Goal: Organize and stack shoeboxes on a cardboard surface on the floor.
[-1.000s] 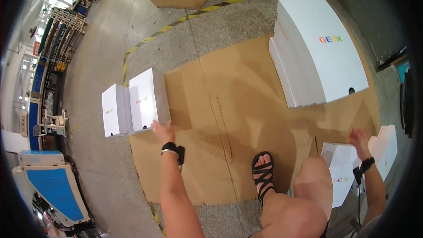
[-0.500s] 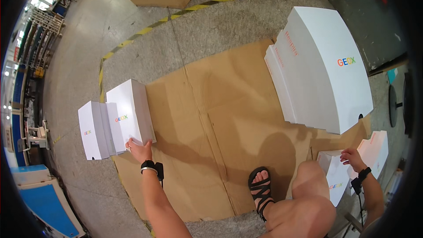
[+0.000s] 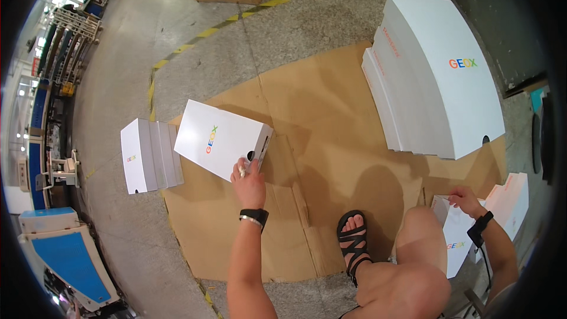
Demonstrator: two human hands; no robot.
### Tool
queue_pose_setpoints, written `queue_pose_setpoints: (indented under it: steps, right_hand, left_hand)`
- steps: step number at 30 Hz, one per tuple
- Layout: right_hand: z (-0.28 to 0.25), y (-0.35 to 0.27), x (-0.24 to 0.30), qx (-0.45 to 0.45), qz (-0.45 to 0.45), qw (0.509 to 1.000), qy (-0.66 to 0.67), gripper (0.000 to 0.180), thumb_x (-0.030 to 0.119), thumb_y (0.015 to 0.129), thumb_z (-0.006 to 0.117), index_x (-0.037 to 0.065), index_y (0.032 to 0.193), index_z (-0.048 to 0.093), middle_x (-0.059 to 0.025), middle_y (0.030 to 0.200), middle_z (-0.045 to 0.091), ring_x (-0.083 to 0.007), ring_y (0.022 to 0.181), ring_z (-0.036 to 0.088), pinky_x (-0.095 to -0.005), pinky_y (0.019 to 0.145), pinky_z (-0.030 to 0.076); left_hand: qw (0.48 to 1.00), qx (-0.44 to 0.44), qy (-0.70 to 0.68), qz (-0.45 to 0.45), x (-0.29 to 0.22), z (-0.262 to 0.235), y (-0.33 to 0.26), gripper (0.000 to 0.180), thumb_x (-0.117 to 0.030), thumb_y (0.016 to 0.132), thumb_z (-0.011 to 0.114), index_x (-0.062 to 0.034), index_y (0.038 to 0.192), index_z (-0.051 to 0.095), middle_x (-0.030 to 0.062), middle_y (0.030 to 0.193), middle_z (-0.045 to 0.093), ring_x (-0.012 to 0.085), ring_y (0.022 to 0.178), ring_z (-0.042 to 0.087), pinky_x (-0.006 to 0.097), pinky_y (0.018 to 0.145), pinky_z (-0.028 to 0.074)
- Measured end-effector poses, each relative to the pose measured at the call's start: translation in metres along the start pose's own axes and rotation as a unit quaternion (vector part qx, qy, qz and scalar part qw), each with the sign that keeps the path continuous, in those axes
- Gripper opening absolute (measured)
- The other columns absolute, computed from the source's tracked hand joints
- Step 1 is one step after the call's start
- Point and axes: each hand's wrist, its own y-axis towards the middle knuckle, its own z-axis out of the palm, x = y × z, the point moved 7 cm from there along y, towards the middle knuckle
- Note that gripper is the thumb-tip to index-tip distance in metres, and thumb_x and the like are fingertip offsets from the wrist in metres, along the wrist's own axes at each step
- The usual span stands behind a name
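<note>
Left hand grip closed on white box end, box stretching up-left

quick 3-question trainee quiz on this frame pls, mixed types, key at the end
1. True or false: the left hand grips the white box at its end with the finger hole.
2. Multiple choice: what does the right hand touch? A) the tall stack of flat white boxes B) a flat white sheet beside the knee C) the sandal
3. Fill in: the boxes rest on brown ____ laid over the concrete floor.

Key
1. True; a fingertip sits right at the round hole.
2. B
3. cardboard; the row of white boxes at the left lies at its edge.
</note>
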Motion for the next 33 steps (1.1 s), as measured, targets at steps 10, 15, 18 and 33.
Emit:
queue_pose_setpoints:
  steps: [10,15,18,33]
  right_hand:
    - [-0.027,-0.003,-0.031,-0.030,-0.025,0.995,0.096,0.013,0.007,0.079,0.050,0.000,0.088,0.056,-0.0045,0.076,0.058,-0.0113,0.065,0.054,-0.0242,0.058,0.045]
    - [-0.022,0.011,-0.025,-0.033,-0.054,0.993,0.103,0.012,0.005,0.078,0.051,0.000,0.087,0.057,-0.0053,0.076,0.058,-0.0115,0.065,0.055,-0.0235,0.058,0.044]
    - [-0.021,-0.003,-0.037,-0.026,-0.054,0.992,0.107,0.012,0.006,0.078,0.052,0.000,0.088,0.057,-0.0051,0.075,0.058,-0.0108,0.064,0.054,-0.0234,0.059,0.044]
    - [0.073,-0.119,0.168,0.373,-0.211,0.846,0.318,0.050,0.044,0.085,0.045,0.005,0.116,0.042,-0.0085,0.108,0.049,-0.0197,0.092,0.054,-0.0295,0.070,0.049]
  left_hand:
    - [0.997,0.020,0.078,-0.014,-0.021,0.042,0.012,0.033,-0.005,0.065,0.061,0.0030,0.095,0.053,0.0149,0.111,0.045,0.0301,0.106,0.040,0.037,0.082,0.037]
    - [0.976,0.046,0.181,-0.115,-0.002,0.047,0.016,0.036,-0.013,0.063,0.067,0.0014,0.094,0.055,0.0192,0.117,0.042,0.0326,0.113,0.033,0.038,0.084,0.035]
    - [0.988,0.090,0.127,0.005,-0.047,0.037,-0.016,0.034,-0.013,0.063,0.067,0.0013,0.091,0.056,0.0202,0.118,0.041,0.0341,0.114,0.033,0.039,0.086,0.034]
    - [0.920,0.218,-0.256,0.200,-0.276,-0.266,-0.082,0.031,-0.012,0.058,0.074,0.0043,0.075,0.054,0.0177,0.097,0.048,0.0329,0.093,0.046,0.037,0.078,0.040]
